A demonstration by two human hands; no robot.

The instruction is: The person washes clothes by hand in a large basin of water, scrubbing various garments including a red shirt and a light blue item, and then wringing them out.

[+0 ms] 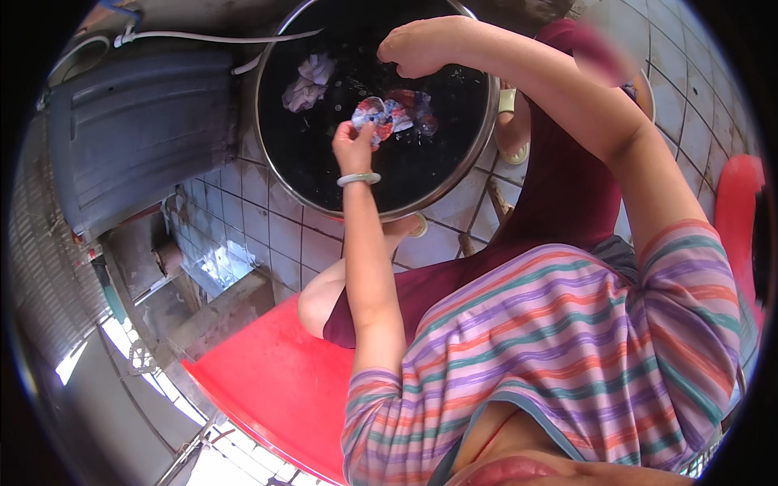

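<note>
A wide round basin with a metal rim (265,159) and a dark inside stands before me, with water in it. My left hand (355,143) holds the edge of a wet, red, blue and white patterned cloth (392,116), part of which lies under the water. My right hand (419,48) is over the basin's upper right part, above the cloth and apart from it, its fingers curled; whether anything is inside them cannot be seen. A crumpled pale purple cloth (309,84) lies in the basin to the left.
A white hose (213,37) reaches over the basin's rim from the left. Beside it stands a dark grey panel (146,133). A large red plastic surface (273,389) is at the lower left, and another red plastic thing (736,200) at the right. White floor tiles (428,246) surround the basin.
</note>
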